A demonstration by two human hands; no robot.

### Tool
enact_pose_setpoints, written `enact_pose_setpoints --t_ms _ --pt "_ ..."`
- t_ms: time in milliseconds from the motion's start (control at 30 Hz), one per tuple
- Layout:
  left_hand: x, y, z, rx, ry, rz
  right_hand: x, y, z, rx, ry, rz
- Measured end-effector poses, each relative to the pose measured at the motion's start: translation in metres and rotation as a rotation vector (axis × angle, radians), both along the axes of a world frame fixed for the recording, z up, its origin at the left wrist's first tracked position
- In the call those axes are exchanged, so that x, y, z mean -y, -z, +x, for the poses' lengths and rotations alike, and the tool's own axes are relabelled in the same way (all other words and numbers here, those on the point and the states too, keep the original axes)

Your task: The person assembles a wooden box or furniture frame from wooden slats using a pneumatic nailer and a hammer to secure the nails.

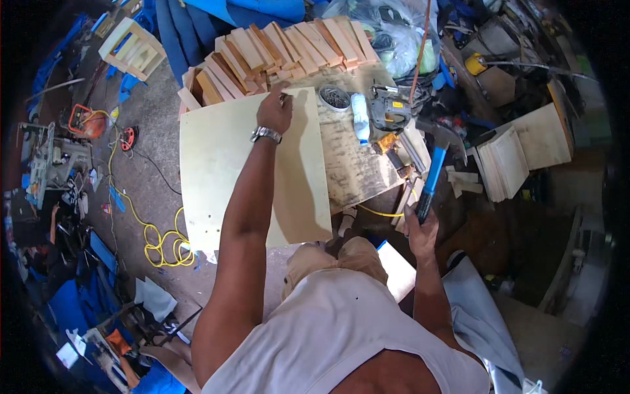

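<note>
Two hands busy: left hand (274, 113) pinches a small nail upright at pale plywood sheet (226, 154) far edge; right hand (420, 231) grips blue-handled hammer (434, 167), raised.

Stacked wood blocks (282, 52) — yellow cable (164, 240) — nail tin (335, 98).

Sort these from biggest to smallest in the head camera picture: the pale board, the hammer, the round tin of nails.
1. pale board
2. hammer, held in the right hand
3. round tin of nails

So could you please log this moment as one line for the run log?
left hand: pinching small nail on plywood sheet | right hand: gripping blue-handled hammer, raised | wood blocks stacked behind
</note>
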State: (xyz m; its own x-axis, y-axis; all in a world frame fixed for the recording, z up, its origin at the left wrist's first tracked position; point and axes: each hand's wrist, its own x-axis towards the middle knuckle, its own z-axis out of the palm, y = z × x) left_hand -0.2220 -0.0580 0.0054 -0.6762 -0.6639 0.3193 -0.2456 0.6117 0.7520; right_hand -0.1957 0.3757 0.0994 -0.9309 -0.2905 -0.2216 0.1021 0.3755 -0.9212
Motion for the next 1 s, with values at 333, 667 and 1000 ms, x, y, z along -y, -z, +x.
enact_pose_setpoints --t_ms 333,667,1000 --pt "0.003 -0.003 0.045 0.344 0.067 -0.356 -0.032 0.093 0.044 0.161 -0.108 0.152" --pt "0.015 0.018 0.047 0.082 -0.026 -0.12 -0.057 0.14 0.002 0.1 -0.193 0.253" --pt "-0.026 0.019 -0.016 -0.008 -0.268 -0.018 -0.068 0.054 -0.063 0.026 -0.262 0.308"
